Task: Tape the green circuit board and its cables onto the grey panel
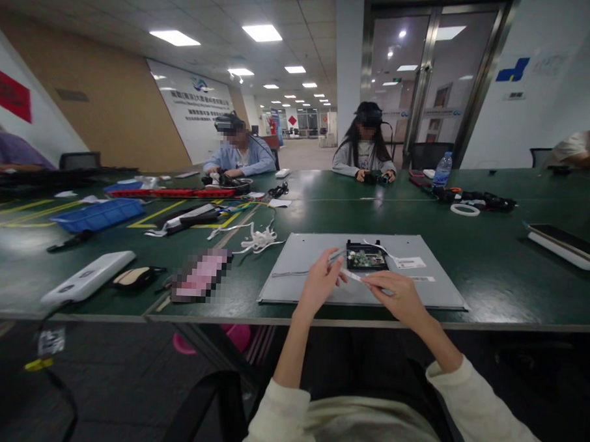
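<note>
A flat grey panel (301,250) lies on the table in front of me. Near its far edge sits a green circuit board (364,258) in a black frame. My right hand (394,294) pinches one end of a narrow white strip (354,276); whether this is tape or a flat cable I cannot make out. My left hand (322,277) is closed at the strip's other end, its fingers partly hidden, beside the board. A thin grey cable (287,273) runs across the panel to my left hand. A white cable (386,250) curves from the board toward a label (409,262).
To the left are a pink phone (202,275), a bundle of white cable (259,239), a computer mouse (135,277), a white power bank (90,276) and a blue tray (99,216). A tape roll (465,209) and bottle (442,170) stand right. People sit opposite.
</note>
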